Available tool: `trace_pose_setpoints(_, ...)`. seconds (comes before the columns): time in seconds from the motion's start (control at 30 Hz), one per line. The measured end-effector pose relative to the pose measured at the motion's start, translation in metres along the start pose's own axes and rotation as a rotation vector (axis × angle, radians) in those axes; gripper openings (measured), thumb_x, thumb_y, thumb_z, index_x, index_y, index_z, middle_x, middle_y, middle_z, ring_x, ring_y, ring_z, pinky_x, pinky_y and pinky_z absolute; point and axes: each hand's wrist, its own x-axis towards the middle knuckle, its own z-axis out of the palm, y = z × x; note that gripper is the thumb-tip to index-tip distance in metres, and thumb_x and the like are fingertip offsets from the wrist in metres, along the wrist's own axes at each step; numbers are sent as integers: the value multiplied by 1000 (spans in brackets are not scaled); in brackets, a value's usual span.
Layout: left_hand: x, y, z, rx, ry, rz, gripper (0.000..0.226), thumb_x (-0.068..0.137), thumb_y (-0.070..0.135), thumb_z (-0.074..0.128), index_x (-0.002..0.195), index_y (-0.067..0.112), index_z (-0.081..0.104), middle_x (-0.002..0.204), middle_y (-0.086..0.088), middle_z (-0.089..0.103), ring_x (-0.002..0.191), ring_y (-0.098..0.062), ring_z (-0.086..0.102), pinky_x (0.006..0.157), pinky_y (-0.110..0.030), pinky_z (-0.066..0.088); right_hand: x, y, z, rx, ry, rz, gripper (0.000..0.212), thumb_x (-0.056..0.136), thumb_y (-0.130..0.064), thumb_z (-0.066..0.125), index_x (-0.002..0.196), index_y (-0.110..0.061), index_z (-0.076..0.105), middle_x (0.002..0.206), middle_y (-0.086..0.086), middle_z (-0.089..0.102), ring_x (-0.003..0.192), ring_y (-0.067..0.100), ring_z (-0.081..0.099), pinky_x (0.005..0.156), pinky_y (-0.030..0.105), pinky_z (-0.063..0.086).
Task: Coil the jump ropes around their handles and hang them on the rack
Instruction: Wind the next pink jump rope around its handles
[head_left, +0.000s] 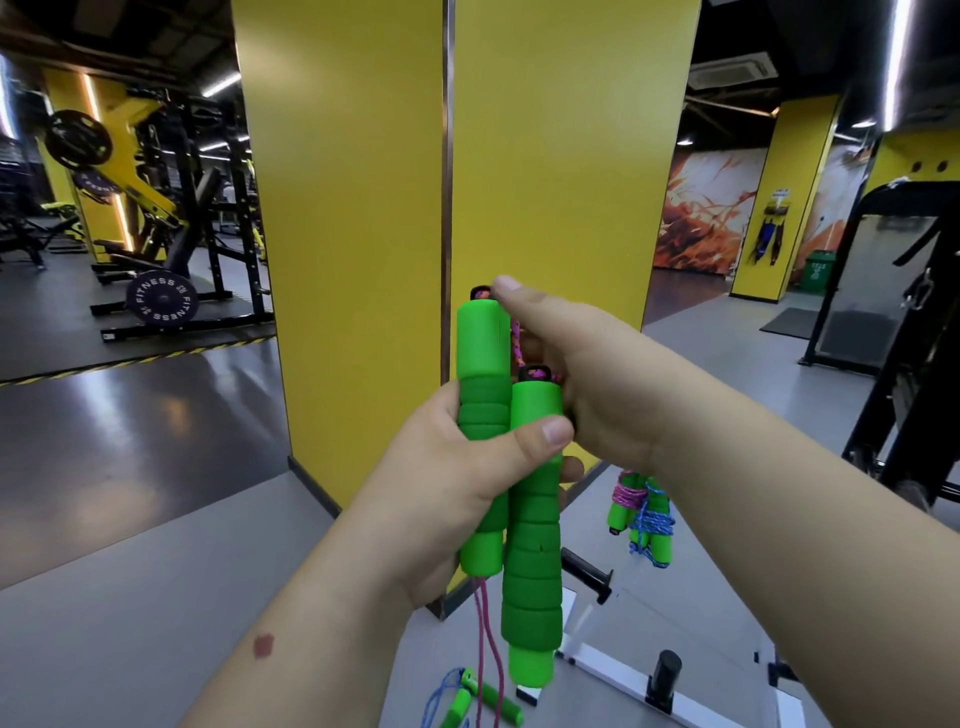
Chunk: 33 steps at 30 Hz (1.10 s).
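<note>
My left hand grips two green foam jump rope handles side by side, upright, in front of a yellow pillar. My right hand reaches behind their tops and pinches the pink rope near the handle ends. Pink rope strands hang down below the left handle. Two coiled ropes, one pink and one blue, hang on the rack at the lower right. Another green-handled rope with blue cord lies on the floor.
The white rack with black pegs stands low at the right. The yellow pillar is straight ahead. Weight machines stand at the far left and a black frame at the right, on grey floor.
</note>
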Motion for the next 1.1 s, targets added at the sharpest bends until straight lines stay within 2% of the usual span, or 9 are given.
trace_pose_setpoints(0.1, 1, 1, 0, 5, 13, 1, 37, 78, 20, 85, 108, 7, 68, 103, -21, 76, 88, -33, 76, 72, -43, 63, -6, 1, -1, -145, -41, -73, 50, 96, -49, 57, 106, 0, 61, 77, 14, 58, 48, 22, 50, 41, 26, 36)
trace_pose_setpoints(0.23, -2, 0, 4, -72, 10, -27, 36, 75, 19, 83, 105, 6, 69, 99, -22, 74, 87, -34, 74, 71, -42, 60, -3, 7, 6, -270, 98, -226, 44, 92, -56, 59, 93, -13, 65, 77, 10, 60, 67, 25, 54, 63, 48, 42)
trace_pose_setpoints(0.33, -6, 0, 8, -192, -38, -61, 34, 75, 10, 86, 104, 6, 71, 92, -17, 73, 81, -29, 74, 66, -36, 62, -3, 3, 12, -330, 204, -289, 47, 97, -54, 52, 89, -8, 62, 73, 4, 56, 65, 17, 54, 65, 36, 43)
trace_pose_setpoints(0.43, -9, 1, 9, -252, -70, -72, 29, 73, 8, 79, 102, 8, 73, 89, -16, 73, 74, -29, 73, 65, -37, 61, -4, 0, 16, -337, 219, -326, 39, 99, -50, 51, 83, -16, 63, 68, -1, 56, 62, 14, 55, 62, 33, 44)
trace_pose_setpoints(0.63, -7, 3, 7, -202, -30, -64, 36, 69, 13, 80, 104, 9, 69, 82, -13, 69, 70, -25, 69, 62, -38, 59, -3, -1, 17, -401, 297, -340, 39, 102, -45, 48, 72, -20, 52, 55, -13, 44, 51, 8, 42, 52, 25, 34)
trace_pose_setpoints(0.77, -7, 3, 11, -224, -52, -58, 36, 72, 10, 78, 106, 6, 68, 85, -13, 70, 73, -25, 69, 63, -36, 60, -2, 2, 15, -385, 317, -349, 41, 101, -47, 50, 79, -11, 55, 64, -4, 49, 59, 14, 47, 60, 32, 38)
trace_pose_setpoints(0.83, -7, 4, 13, -242, -74, -60, 39, 72, 5, 76, 110, 1, 66, 85, -13, 71, 72, -25, 71, 65, -36, 61, -2, 2, 14, -381, 352, -369, 37, 100, -46, 51, 78, -17, 56, 63, -7, 49, 58, 12, 46, 59, 30, 39)
trace_pose_setpoints(0.93, -8, 5, 13, -218, -111, -77, 49, 72, -1, 76, 119, -2, 62, 88, -14, 71, 76, -30, 71, 71, -44, 62, -2, 0, 14, -378, 406, -410, 31, 101, -44, 51, 82, -21, 60, 61, -8, 49, 56, 8, 46, 57, 28, 38)
trace_pose_setpoints(1.1, -13, 3, 9, -180, -124, -81, 57, 71, -3, 78, 124, 8, 60, 100, -19, 70, 88, -37, 73, 76, -56, 62, 1, -8, 10, -312, 493, -493, 40, 99, -46, 51, 97, -9, 63, 65, 2, 50, 62, 20, 48, 60, 36, 41)
